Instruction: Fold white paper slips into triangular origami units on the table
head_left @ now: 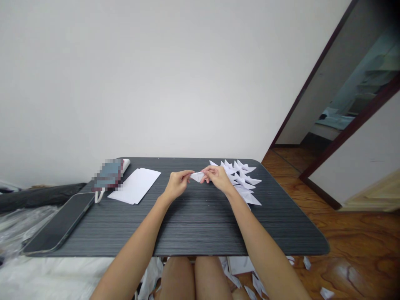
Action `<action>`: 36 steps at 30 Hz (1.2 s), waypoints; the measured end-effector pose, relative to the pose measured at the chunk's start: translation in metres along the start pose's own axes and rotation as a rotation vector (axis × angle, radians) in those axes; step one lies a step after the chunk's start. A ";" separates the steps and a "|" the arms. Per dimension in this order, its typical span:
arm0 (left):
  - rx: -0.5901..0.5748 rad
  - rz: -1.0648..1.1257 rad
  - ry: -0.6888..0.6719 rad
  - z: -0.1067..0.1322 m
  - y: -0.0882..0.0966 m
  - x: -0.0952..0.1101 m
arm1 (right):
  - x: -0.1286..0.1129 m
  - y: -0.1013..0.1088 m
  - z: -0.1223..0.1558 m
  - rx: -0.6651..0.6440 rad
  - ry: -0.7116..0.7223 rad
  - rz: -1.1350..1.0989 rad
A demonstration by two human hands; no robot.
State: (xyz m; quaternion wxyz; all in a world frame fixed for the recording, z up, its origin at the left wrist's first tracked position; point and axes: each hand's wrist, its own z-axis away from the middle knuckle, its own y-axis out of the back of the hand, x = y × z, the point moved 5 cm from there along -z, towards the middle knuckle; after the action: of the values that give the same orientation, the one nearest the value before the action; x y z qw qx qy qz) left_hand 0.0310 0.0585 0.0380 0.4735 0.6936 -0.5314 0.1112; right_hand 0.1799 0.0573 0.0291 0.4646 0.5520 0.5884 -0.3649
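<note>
A small piece of folded white paper [196,177] is held between my two hands, above the middle of the dark table. My left hand [177,183] pinches its left end between thumb and fingers. At its right end, the fingers of my right hand [217,177] are closed on it. Just behind and to the right of my right hand lie several folded white paper shapes [245,179] with pointed ends, partly hidden by that hand. To the left, apart from my hands, is a stack of flat white paper sheets [136,185].
The dark table [200,237] stands against a white wall. A phone [59,223] with a white cable [99,195] lies at its left edge, near a blurred-out object [108,174]. Paper scraps [326,293] lie on the wooden floor.
</note>
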 end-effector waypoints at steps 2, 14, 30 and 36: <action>-0.005 0.040 0.003 0.001 0.000 0.002 | 0.003 0.000 0.000 0.013 -0.024 -0.022; -0.174 -0.003 -0.043 0.005 -0.005 0.017 | -0.006 -0.019 0.006 -0.047 0.013 -0.070; -0.011 -0.062 -0.011 0.006 -0.013 0.009 | 0.013 -0.022 0.001 0.215 0.096 0.162; -0.063 -0.082 -0.066 0.006 -0.010 0.014 | 0.009 -0.030 0.003 0.104 0.163 0.197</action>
State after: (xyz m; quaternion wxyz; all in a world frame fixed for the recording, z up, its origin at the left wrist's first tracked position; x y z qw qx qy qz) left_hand 0.0432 0.0447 0.0385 0.4816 0.7027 -0.5211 0.0523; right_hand 0.1514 0.0540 0.0168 0.4197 0.6584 0.5472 -0.3015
